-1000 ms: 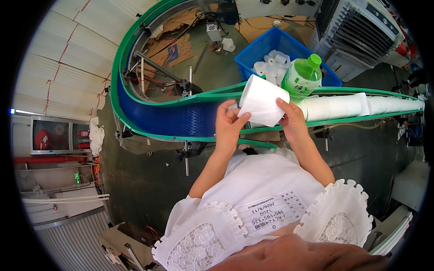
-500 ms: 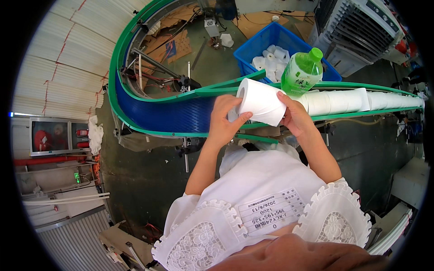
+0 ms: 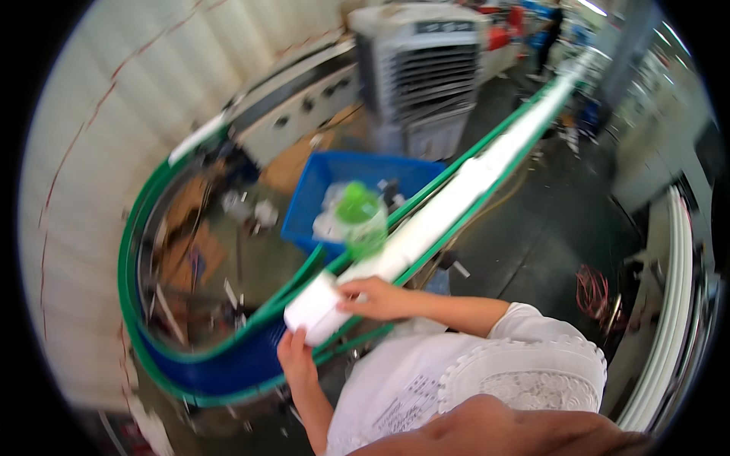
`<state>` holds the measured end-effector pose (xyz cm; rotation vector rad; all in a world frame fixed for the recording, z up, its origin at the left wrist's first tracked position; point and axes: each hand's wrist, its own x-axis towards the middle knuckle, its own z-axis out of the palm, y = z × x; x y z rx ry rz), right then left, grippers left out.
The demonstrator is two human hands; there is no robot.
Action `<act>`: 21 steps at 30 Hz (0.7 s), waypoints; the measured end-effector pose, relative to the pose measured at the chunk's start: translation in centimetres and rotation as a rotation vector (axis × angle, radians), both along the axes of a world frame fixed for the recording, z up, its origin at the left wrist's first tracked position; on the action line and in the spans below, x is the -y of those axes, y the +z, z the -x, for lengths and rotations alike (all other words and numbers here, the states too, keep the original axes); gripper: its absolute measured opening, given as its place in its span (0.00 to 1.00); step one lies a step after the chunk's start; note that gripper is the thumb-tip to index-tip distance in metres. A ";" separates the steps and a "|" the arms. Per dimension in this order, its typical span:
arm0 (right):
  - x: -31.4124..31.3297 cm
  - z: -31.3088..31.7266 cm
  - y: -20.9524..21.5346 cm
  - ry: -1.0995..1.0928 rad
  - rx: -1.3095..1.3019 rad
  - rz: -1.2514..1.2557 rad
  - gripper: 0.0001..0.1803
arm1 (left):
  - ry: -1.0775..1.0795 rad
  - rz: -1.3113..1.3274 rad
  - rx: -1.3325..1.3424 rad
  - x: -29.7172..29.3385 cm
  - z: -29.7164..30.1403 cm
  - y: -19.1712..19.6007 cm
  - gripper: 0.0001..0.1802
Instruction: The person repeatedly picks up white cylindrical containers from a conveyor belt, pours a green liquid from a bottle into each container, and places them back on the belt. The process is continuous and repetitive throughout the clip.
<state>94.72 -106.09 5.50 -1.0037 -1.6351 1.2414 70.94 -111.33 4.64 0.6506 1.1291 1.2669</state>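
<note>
A white toilet paper roll (image 3: pixel 314 310) is held over the conveyor between my two hands. My left hand (image 3: pixel 297 357) grips its near lower side, with the thumb pressed to the paper. My right hand (image 3: pixel 378 298) closes on the opposite end, fingers bent against the roll. Behind it, a row of white rolls (image 3: pixel 441 211) runs along the conveyor toward the far right, blurred into one strip. A green drink bottle (image 3: pixel 363 224) with a green cap stands at the conveyor's far edge, close to the rolls.
The conveyor's blue belt (image 3: pixel 217 372) curves round on the left between green guide rails (image 3: pixel 131 262). Beyond it sits a blue crate (image 3: pixel 308 190) with white pieces inside. A grey air cooler (image 3: pixel 426 83) stands farther back. Red wires (image 3: pixel 593 292) lie on the floor at right.
My view has swung to the right, blurring the picture and bringing more of the roll-lined conveyor into sight. Both hands keep hold of the same roll; my left hand now sits lower on it.
</note>
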 end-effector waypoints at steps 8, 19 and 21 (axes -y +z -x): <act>-6.4 -10.1 -0.5 -0.563 -0.035 -0.344 0.52 | 0.141 0.021 0.206 0.2 0.6 0.3 0.33; -11.0 -8.5 -3.5 -0.061 -0.221 -0.042 0.57 | 0.109 0.110 0.159 0.3 -0.1 0.3 0.33; -11.7 -7.9 -4.0 -0.139 -0.196 -0.091 0.57 | 0.114 0.125 0.172 0.1 -0.4 0.3 0.33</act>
